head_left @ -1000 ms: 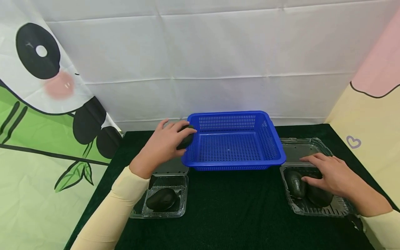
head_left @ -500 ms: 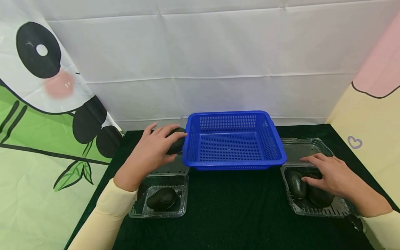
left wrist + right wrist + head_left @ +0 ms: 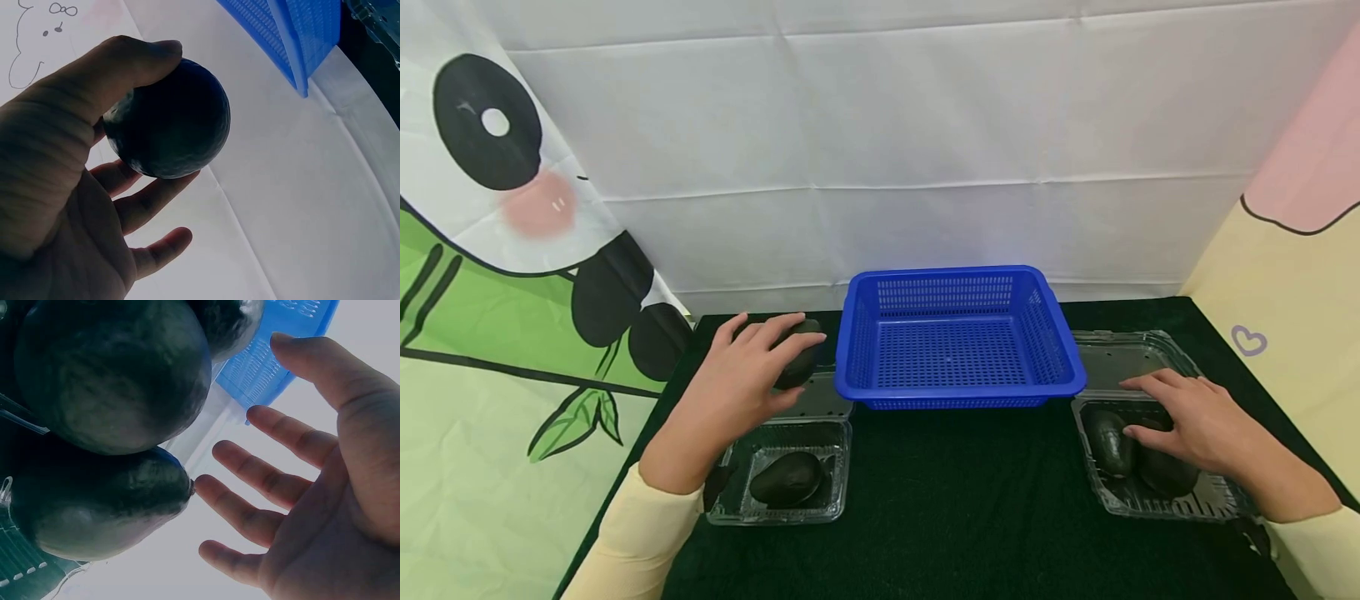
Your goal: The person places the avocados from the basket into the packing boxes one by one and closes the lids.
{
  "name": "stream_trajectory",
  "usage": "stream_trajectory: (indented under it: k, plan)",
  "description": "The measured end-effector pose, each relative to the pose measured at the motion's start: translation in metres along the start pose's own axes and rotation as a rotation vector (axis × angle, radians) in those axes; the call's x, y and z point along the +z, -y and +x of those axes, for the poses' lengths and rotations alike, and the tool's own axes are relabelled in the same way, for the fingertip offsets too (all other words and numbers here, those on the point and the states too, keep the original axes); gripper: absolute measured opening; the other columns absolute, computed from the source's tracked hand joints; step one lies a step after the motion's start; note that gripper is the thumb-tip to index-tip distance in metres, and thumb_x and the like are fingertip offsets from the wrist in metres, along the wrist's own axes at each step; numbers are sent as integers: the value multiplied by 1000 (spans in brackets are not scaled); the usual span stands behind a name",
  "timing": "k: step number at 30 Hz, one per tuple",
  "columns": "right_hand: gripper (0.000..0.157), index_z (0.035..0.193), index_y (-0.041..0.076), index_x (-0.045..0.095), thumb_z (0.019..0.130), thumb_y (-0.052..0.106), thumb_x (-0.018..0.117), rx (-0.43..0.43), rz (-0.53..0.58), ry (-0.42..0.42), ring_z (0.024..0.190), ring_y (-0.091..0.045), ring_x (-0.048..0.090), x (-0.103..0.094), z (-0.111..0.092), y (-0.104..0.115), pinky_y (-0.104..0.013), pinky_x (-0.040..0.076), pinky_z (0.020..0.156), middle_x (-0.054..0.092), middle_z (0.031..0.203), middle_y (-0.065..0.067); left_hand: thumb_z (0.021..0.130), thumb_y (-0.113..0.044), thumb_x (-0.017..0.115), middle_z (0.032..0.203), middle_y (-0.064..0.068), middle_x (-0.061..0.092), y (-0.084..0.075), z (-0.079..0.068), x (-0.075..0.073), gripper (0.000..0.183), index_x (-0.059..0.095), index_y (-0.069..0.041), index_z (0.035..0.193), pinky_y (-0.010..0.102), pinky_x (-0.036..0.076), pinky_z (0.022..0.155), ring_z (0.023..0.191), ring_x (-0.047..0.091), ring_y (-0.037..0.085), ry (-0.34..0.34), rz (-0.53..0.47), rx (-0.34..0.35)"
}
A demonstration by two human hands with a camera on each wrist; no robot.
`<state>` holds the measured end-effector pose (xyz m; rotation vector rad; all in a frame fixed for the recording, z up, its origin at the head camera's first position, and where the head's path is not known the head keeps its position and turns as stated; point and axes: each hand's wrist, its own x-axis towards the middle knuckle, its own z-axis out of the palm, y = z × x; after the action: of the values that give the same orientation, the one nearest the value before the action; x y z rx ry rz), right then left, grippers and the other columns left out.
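My left hand (image 3: 730,383) grips a dark green avocado (image 3: 801,358) between thumb and fingers, raised left of the blue basket (image 3: 962,392). The left wrist view shows the thumb over the avocado (image 3: 172,125) and some fingers beneath it. Below that hand, another avocado (image 3: 786,479) lies in an open clear plastic clamshell (image 3: 841,492). My right hand (image 3: 1206,425) hovers with spread fingers over the right clamshell (image 3: 1216,498). Inside it are a shiny avocado (image 3: 1108,442) and a darker avocado (image 3: 1165,471), partly covered by the hand. Nothing is held in the right palm (image 3: 331,512).
The basket stands at the back middle of a table with a dark green cloth (image 3: 955,508). Both clamshell lids lie folded back; the right lid (image 3: 1127,362) is beside the basket. A white sheet (image 3: 925,142) hangs behind the table.
The left hand has moved left and slightly toward me with its avocado, away from the basket's left rim. My right hand has stayed almost still over the right clamshell.
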<state>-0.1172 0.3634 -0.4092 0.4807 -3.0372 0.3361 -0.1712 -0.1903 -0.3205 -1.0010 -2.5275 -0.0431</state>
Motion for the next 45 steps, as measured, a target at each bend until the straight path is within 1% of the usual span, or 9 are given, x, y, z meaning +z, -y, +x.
stream_trajectory:
  k: [4,7,10,15,20,32,37,40,45]
  plan:
    - [64,135,5,63,86,41,84,8,-2,8,113,-54,59,0,-1,-1,-82,34,93,61,128,-28,75,-27,94,145,16,56,2,-8,-1,72,63,-19,140,69,30,111,118,62,41,-13,-1,-4]
    - [64,135,5,63,86,41,84,13,-2,14,113,-55,58,1,-1,-2,-83,34,92,61,128,-29,75,-26,94,145,17,56,3,-15,0,73,62,-18,140,69,31,110,121,61,39,-2,-5,-19]
    - [64,135,5,63,86,41,84,16,0,17,114,-56,58,1,-1,-2,-83,33,93,60,128,-29,75,-25,94,146,18,56,5,-23,2,74,61,-18,141,69,29,111,123,60,39,15,-9,-50]
    - [64,134,5,64,85,40,85,19,6,12,115,-57,57,0,-2,-3,-84,31,94,60,128,-29,74,-24,94,146,18,55,5,-34,7,75,61,-19,141,70,28,112,120,61,41,37,-26,-96]
    - [63,134,5,64,86,39,85,14,7,7,115,-57,57,0,-2,-3,-83,31,96,61,128,-29,74,-24,94,146,18,55,4,-41,14,75,61,-19,141,70,28,112,122,62,38,59,-44,-124]
    - [63,135,5,63,86,41,84,21,5,11,116,-58,56,0,-1,-5,-83,30,97,60,129,-29,74,-26,95,147,18,55,3,-63,33,76,61,-19,141,72,28,111,122,62,39,116,-61,-209]
    - [63,136,6,63,87,40,84,26,9,21,117,-58,56,1,-1,-5,-84,29,97,59,130,-29,75,-26,94,148,19,53,3,-72,39,75,61,-20,142,72,26,111,123,61,40,159,-86,-257]
    - [64,136,5,62,87,41,83,28,8,30,116,-59,56,2,0,-6,-84,29,96,59,131,-30,76,-26,93,148,19,52,3,-76,42,74,60,-20,142,72,26,111,124,61,38,184,-100,-275]
    - [63,135,5,63,86,39,84,23,2,19,115,-58,57,2,0,-5,-84,30,96,60,129,-30,76,-27,92,148,19,53,3,-81,46,72,61,-19,141,72,25,111,124,60,39,195,-115,-296]
